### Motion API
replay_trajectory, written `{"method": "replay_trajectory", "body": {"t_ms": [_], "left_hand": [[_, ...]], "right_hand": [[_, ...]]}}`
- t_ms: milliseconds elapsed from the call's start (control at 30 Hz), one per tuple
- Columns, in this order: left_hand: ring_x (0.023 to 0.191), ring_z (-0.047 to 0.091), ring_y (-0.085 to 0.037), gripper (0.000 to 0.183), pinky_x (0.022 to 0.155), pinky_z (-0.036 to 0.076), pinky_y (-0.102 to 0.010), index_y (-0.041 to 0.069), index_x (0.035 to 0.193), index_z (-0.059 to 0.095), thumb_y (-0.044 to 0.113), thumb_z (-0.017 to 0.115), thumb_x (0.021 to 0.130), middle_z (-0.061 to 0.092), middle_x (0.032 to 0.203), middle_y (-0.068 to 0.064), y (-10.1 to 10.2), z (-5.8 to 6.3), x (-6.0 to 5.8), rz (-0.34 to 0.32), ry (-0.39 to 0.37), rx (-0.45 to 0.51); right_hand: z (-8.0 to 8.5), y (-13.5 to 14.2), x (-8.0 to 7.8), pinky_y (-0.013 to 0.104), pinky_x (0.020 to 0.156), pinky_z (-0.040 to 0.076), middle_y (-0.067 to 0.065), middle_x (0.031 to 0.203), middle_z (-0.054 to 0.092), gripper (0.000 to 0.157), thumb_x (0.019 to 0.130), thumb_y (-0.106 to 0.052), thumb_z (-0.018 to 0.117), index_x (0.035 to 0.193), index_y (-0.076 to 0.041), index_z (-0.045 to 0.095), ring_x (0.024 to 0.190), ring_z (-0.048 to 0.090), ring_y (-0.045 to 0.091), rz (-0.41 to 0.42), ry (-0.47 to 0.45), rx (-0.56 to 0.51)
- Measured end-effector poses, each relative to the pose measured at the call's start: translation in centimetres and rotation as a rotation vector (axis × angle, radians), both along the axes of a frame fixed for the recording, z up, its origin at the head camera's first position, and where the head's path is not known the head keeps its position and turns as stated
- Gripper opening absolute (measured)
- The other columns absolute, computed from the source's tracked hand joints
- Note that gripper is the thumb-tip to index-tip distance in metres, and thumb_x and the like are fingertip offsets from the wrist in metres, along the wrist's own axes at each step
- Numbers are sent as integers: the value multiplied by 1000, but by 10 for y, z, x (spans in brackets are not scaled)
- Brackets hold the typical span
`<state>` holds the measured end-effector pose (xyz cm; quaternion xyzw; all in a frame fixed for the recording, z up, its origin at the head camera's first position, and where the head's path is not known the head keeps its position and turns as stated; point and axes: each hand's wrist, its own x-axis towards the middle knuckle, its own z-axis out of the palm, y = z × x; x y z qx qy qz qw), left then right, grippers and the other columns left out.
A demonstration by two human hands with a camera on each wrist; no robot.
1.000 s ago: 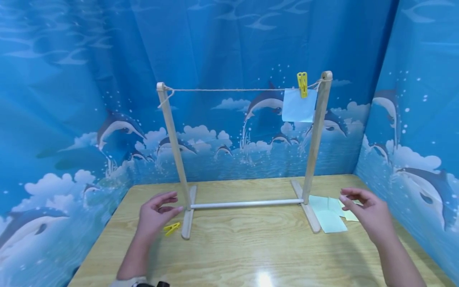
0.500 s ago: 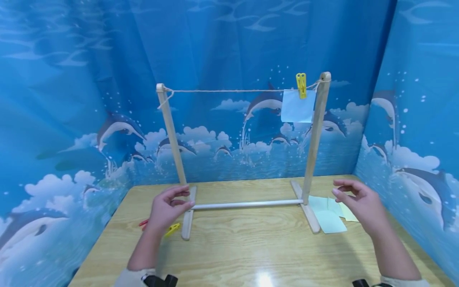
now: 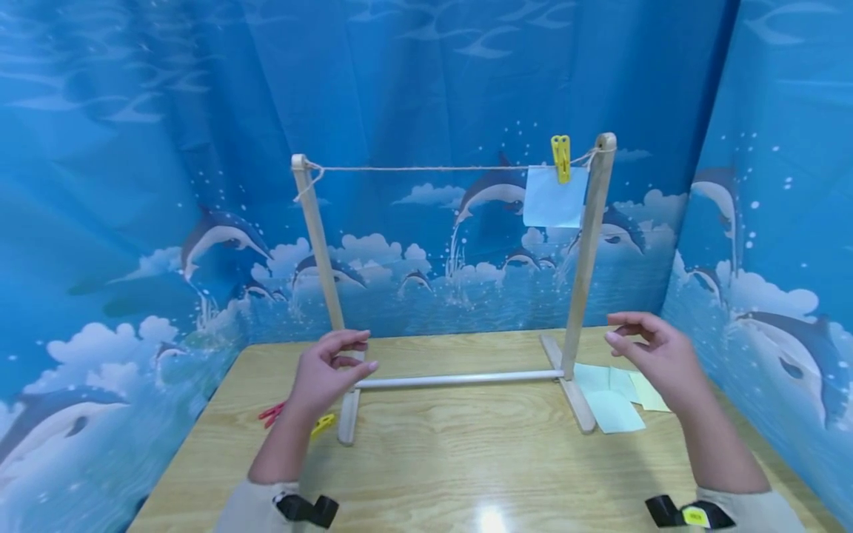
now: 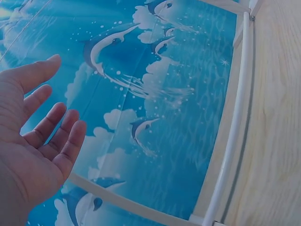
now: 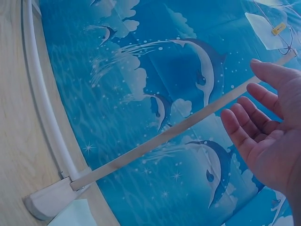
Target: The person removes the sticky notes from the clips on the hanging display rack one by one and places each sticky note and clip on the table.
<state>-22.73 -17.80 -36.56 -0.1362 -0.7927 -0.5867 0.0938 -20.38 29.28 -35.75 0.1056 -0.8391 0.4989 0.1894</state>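
Observation:
My left hand (image 3: 328, 375) hovers in front of the left post of a wooden rack, its fingers loosely bent and holding nothing. My right hand (image 3: 656, 360) hangs in the air to the right of the right post (image 3: 586, 259), also holding nothing. Between the posts runs a string (image 3: 426, 169). A light blue paper square (image 3: 554, 200) hangs from it near the right end, under a yellow clothespin (image 3: 562, 159). Beside my left forearm lie another yellow clothespin (image 3: 324, 424) and a red clothespin (image 3: 272, 413), both partly hidden by the arm.
Pale green and yellow paper squares (image 3: 613, 407) lie on the wooden table (image 3: 460, 459) by the rack's right foot. A white bar (image 3: 460, 380) joins the two feet low down. Blue dolphin-print curtains (image 3: 426, 89) enclose the back and sides.
Both hands have risen and moved inward, the left to the right and the right to the left. The red clothespin has come into sight behind the left forearm. The hanging paper stays in place.

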Motion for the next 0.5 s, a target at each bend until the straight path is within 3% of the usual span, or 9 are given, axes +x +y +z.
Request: {"method": "replay_trajectory", "body": {"t_ms": [333, 500], "left_hand": [[108, 60, -23, 45, 84, 56, -27, 15, 122, 67, 26, 82, 81, 60, 121, -2, 14, 24, -11, -44, 42, -64], [107, 60, -22, 43, 86, 56, -33, 15, 123, 67, 21, 81, 82, 60, 123, -3, 25, 36, -18, -62, 77, -95]], "right_hand": [[18, -8, -9, 18, 71, 55, -7, 113, 57, 38, 98, -24, 61, 128, -1, 57, 92, 58, 8, 9, -9, -4], [25, -11, -15, 18, 72, 55, 0, 112, 58, 41, 98, -28, 61, 129, -2, 56, 92, 59, 9, -3, -22, 5]]}}
